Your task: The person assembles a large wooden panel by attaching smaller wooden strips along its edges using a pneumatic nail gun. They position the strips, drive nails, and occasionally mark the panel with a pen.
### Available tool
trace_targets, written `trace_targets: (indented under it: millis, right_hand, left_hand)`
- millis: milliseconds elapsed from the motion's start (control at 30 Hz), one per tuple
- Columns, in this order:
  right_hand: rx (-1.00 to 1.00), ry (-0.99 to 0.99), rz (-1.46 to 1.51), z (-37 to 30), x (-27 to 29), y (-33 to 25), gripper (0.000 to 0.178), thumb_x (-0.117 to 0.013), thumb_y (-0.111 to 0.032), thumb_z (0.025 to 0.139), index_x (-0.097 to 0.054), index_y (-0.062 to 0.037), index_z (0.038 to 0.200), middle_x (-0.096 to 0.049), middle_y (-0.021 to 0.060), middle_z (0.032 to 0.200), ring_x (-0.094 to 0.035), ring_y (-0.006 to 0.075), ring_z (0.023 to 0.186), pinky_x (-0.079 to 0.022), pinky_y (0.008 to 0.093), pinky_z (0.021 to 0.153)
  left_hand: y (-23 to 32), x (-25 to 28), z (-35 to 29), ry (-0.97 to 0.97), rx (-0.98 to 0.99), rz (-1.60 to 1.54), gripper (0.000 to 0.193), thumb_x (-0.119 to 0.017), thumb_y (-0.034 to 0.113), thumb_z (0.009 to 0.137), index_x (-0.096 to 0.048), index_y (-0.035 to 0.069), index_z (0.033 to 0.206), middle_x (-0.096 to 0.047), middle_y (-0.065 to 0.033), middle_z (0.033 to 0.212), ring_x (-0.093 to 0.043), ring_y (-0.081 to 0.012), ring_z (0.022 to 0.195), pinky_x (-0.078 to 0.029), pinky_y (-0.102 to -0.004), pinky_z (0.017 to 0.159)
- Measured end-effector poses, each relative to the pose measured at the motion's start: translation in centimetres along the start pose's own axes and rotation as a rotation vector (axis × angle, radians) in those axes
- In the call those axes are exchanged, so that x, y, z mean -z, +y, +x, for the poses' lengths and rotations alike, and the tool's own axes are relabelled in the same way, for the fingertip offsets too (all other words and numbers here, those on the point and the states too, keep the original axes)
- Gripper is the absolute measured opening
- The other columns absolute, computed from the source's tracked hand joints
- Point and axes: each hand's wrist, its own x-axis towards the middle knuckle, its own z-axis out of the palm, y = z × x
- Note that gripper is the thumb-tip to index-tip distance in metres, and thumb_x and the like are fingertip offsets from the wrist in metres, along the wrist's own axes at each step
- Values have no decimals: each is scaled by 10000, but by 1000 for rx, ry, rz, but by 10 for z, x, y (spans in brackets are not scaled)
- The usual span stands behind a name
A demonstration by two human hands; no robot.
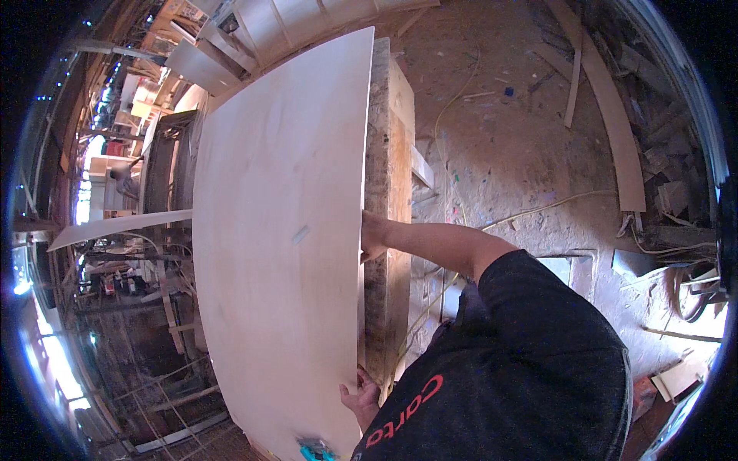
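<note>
A large pale plywood sheet (280,177) lies in front of me, its long edge running along my side. My right hand (373,235) reaches to that edge, and its fingers go out of sight beneath the sheet. Lower down, my left hand (361,396) is at the same edge, thumb over the sheet and fingers apart. I see nothing in it. A small grey strip (300,234) rests on the sheet's face. Near the sheet's closest end is a teal object (317,449), partly cut off, its kind unclear.
A thick wooden beam or bench side (396,131) stands under the sheet's edge. A long thin board (123,228) juts out beyond its far side. A yellow cord (538,206) crosses the dusty floor. Long strips (615,131) and scrap wood lie to the right.
</note>
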Motion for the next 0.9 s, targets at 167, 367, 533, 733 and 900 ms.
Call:
trace_targets:
  millis: [167, 367, 533, 733, 900]
  right_hand:
    - [-23, -13, -62, 2, -2, 6, 884, -651, -664, 777, -408, -183, 1479, -349, 110, 1553, -223, 356, 1468, -92, 599, 1191]
    - [-37, -34, -59, 2, 5, 3, 876, -662, -654, 776, -415, -181, 1472, -360, 111, 1544, -236, 351, 1464, -89, 613, 1188]
    - [-130, -164, -152, -28, 17, -2, 707, -625, -545, 854, -474, -151, 1422, -419, 141, 1491, -291, 375, 1431, -67, 648, 1179]
    - [-943, 763, 404, -28, -7, 48, 547, -626, -442, 889, -588, -49, 1268, -509, 221, 1365, -515, 411, 1193, -462, 446, 997]
    - [-985, 878, 1787, 19, 22, 111, 775, -590, -632, 880, -445, -119, 1444, -523, 171, 1383, -540, 299, 1224, -423, 462, 1016]
  left_hand:
    - [-13, -14, -16, 43, -36, -49, 596, -561, 455, 933, -479, -79, 1184, -619, -251, 1097, -633, -403, 1055, -611, -466, 828]
    - [-5, -9, -16, -28, -44, -14, 585, -571, 428, 930, -492, -82, 1204, -621, -247, 1109, -621, -428, 1082, -610, -473, 838]
    - [6, -7, -12, 65, -22, -47, 597, -581, 439, 920, -504, -79, 1206, -618, -252, 1120, -626, -416, 1074, -609, -471, 839]
    - [7, -20, -38, 88, -72, -13, 634, -610, 456, 891, -492, -75, 1218, -613, -255, 1132, -633, -404, 1062, -610, -464, 831]
    - [13, -27, -48, 39, -63, -27, 649, -636, 454, 869, -487, -71, 1220, -605, -264, 1156, -620, -415, 1086, -599, -486, 848]
